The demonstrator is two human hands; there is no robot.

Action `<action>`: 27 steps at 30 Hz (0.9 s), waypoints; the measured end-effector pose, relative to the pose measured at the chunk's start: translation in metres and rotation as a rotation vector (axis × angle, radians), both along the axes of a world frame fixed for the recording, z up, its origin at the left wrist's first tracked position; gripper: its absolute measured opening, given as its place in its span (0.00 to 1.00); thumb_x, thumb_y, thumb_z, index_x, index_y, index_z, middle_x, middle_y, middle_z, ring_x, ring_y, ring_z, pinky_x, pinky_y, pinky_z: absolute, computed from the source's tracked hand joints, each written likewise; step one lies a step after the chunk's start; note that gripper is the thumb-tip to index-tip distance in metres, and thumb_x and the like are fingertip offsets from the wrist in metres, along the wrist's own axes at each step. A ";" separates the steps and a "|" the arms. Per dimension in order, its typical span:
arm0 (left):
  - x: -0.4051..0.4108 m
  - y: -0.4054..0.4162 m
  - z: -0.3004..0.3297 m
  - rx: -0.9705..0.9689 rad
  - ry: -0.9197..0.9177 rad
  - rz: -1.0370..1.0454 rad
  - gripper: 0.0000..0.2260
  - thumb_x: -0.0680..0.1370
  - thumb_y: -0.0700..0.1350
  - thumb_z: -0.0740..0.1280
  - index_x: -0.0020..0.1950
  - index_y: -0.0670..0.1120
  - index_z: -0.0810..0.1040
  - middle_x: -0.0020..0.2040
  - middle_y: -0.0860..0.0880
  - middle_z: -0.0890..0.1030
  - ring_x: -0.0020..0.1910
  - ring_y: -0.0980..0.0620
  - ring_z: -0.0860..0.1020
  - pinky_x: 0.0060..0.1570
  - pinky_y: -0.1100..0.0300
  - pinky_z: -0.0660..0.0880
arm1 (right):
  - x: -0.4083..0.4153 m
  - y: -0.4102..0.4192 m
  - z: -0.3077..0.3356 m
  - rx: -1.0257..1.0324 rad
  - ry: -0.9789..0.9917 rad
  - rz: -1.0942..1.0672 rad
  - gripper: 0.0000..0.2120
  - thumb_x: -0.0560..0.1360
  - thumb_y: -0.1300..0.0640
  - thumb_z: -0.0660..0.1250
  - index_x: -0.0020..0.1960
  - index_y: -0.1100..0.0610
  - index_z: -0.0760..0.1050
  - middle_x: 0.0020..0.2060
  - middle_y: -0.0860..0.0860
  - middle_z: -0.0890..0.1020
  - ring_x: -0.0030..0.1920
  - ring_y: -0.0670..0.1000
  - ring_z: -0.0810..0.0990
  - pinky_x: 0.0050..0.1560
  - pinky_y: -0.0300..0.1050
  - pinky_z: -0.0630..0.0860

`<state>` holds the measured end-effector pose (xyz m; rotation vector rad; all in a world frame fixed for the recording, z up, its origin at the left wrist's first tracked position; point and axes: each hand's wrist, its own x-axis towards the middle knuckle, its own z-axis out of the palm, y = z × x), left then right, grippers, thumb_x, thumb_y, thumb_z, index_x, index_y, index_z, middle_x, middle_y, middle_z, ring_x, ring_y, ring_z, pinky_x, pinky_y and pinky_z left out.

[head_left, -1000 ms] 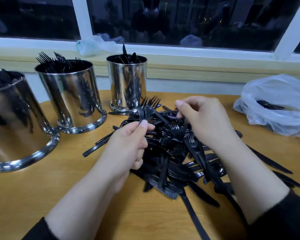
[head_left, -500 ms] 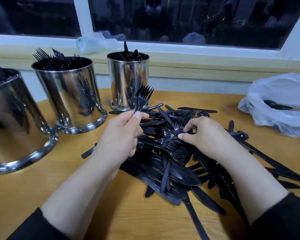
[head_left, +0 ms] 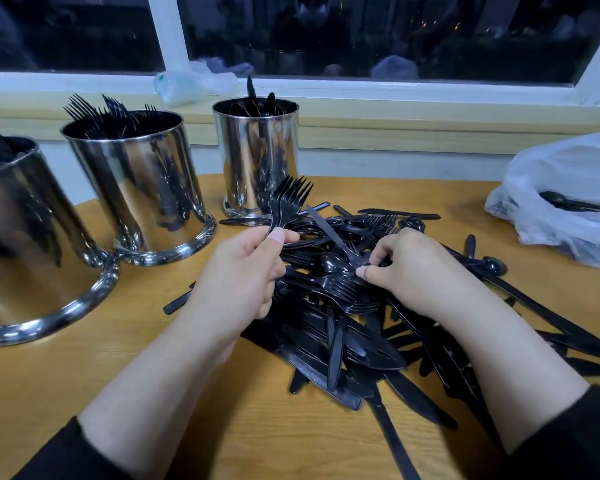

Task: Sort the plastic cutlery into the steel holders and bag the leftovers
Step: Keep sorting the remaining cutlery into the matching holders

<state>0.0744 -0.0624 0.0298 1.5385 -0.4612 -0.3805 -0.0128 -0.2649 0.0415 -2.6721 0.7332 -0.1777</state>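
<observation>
The left hand (head_left: 243, 271) grips a bunch of black plastic forks (head_left: 286, 202) upright, tines up, while the right hand (head_left: 413, 268), nearer the heap, pinches another black fork (head_left: 343, 289) lying tines-rightward, handle leftward, beneath its fingertips.

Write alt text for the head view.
A left hand grips several black plastic forks while the right hand picks through a heap of black plastic cutlery on a wooden table beside three steel holders.
</observation>
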 end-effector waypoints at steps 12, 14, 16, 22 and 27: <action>0.003 0.002 0.005 -0.041 -0.065 0.092 0.12 0.87 0.49 0.58 0.56 0.50 0.81 0.31 0.54 0.67 0.27 0.54 0.60 0.27 0.58 0.57 | -0.006 -0.001 0.015 0.242 -0.900 -0.027 0.07 0.82 0.55 0.65 0.47 0.45 0.77 0.38 0.43 0.81 0.38 0.39 0.77 0.39 0.28 0.70; 0.005 0.003 0.005 -0.040 -0.074 0.111 0.12 0.87 0.48 0.58 0.55 0.50 0.82 0.31 0.53 0.69 0.28 0.54 0.62 0.26 0.58 0.59 | -0.007 -0.001 0.015 0.327 -0.948 0.027 0.08 0.82 0.55 0.64 0.49 0.44 0.78 0.38 0.44 0.82 0.39 0.43 0.79 0.43 0.37 0.75; 0.007 0.004 0.005 -0.019 -0.124 0.134 0.13 0.87 0.47 0.58 0.53 0.51 0.82 0.33 0.53 0.73 0.29 0.53 0.68 0.28 0.59 0.65 | -0.008 0.002 0.017 0.456 -0.917 0.101 0.07 0.82 0.57 0.66 0.51 0.46 0.81 0.38 0.46 0.83 0.38 0.45 0.80 0.42 0.40 0.77; -0.005 0.000 0.009 0.025 -0.058 -0.089 0.12 0.87 0.46 0.58 0.56 0.47 0.81 0.41 0.45 0.85 0.34 0.50 0.81 0.35 0.58 0.79 | -0.006 0.021 0.014 0.589 -0.764 0.239 0.02 0.76 0.60 0.74 0.46 0.53 0.83 0.36 0.51 0.85 0.37 0.45 0.82 0.43 0.43 0.80; -0.010 -0.002 0.003 0.047 0.059 -0.150 0.14 0.86 0.53 0.58 0.54 0.54 0.83 0.32 0.52 0.67 0.27 0.55 0.58 0.28 0.60 0.53 | -0.002 0.026 0.008 0.495 -0.754 0.202 0.03 0.77 0.54 0.73 0.44 0.49 0.82 0.34 0.40 0.82 0.34 0.38 0.76 0.38 0.29 0.71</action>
